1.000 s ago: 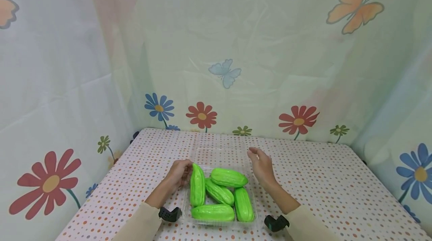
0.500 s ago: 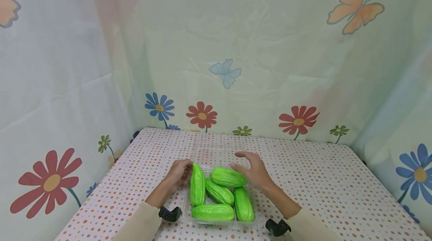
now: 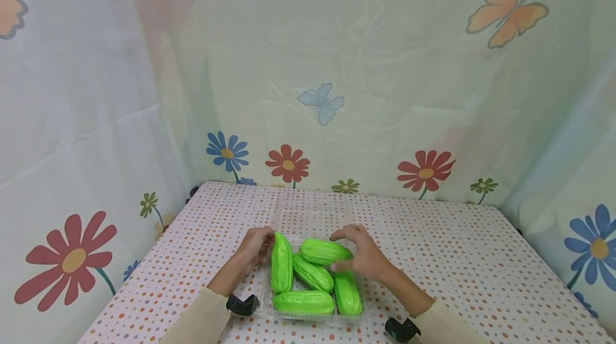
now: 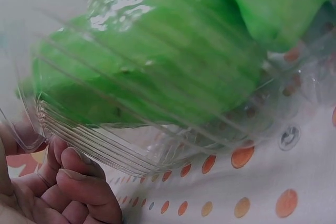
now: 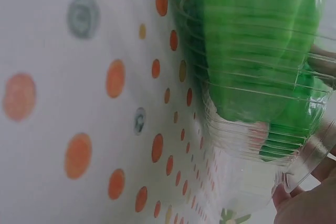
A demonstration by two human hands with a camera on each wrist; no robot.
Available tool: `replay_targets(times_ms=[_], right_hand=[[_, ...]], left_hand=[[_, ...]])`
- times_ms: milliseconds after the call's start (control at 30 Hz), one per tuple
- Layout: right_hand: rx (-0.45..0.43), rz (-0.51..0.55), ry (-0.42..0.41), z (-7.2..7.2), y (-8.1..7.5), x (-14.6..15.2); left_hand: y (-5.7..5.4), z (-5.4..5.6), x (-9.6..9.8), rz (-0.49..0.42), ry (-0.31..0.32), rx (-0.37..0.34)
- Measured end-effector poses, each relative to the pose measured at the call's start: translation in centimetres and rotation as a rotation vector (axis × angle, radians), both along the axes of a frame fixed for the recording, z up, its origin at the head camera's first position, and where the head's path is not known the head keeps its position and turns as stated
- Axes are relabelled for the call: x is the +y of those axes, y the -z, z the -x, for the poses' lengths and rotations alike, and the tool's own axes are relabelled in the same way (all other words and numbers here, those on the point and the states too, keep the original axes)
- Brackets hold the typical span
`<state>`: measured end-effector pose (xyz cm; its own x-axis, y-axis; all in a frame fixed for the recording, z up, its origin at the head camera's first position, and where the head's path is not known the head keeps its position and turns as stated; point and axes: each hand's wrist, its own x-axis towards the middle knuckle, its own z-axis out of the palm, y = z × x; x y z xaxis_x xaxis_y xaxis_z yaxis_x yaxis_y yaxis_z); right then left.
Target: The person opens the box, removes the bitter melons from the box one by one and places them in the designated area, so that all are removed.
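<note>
A clear plastic clamshell box (image 3: 313, 318) stands on the table with several bright green, ribbed gourds in it, glossy like models. My left hand (image 3: 255, 246) is at the box's back left corner, beside the upright left gourd (image 3: 282, 266); its thumb and finger pinch the rim corner in the left wrist view. My right hand (image 3: 363, 255) arches over the back right corner, around the end of the back gourd (image 3: 323, 252). Its thumb lies over the right gourd (image 3: 347, 296), and its fingers reach behind the back one. A middle gourd (image 3: 314, 274) and a front gourd (image 3: 304, 303) lie alongside.
The box's clear lid (image 3: 308, 215) lies folded back behind it. The table (image 3: 433, 258) has a dotted cloth. Curtains (image 3: 337, 39) with flowers and butterflies enclose the back and sides.
My right hand has come in from the right of the lid, moving left and then down toward the near side, over the back gourd's right end. The left hand stays put.
</note>
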<state>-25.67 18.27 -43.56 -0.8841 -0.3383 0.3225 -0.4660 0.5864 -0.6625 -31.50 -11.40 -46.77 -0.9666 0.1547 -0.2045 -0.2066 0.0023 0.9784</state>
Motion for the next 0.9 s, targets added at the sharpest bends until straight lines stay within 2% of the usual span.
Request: replay_targets(times_ms=[400,667,800,900], right_hand=[[-0.068,0.026,0.038,-0.15,0.00,-0.01],[-0.029,0.137,-0.035,-0.11,-0.03,0.24],[-0.047,0.191,-0.058,0.02,-0.10,0.23],[-0.069,0.272,-0.085,0.04,-0.18,0.26]], left_hand=[[-0.08,-0.05,0.00,-0.003,0.001,0.007],[-0.03,-0.09,0.01,-0.003,0.001,0.009],[0.04,-0.06,0.01,0.004,-0.001,0.013],[0.11,-0.02,0.01,0.008,-0.002,0.012]])
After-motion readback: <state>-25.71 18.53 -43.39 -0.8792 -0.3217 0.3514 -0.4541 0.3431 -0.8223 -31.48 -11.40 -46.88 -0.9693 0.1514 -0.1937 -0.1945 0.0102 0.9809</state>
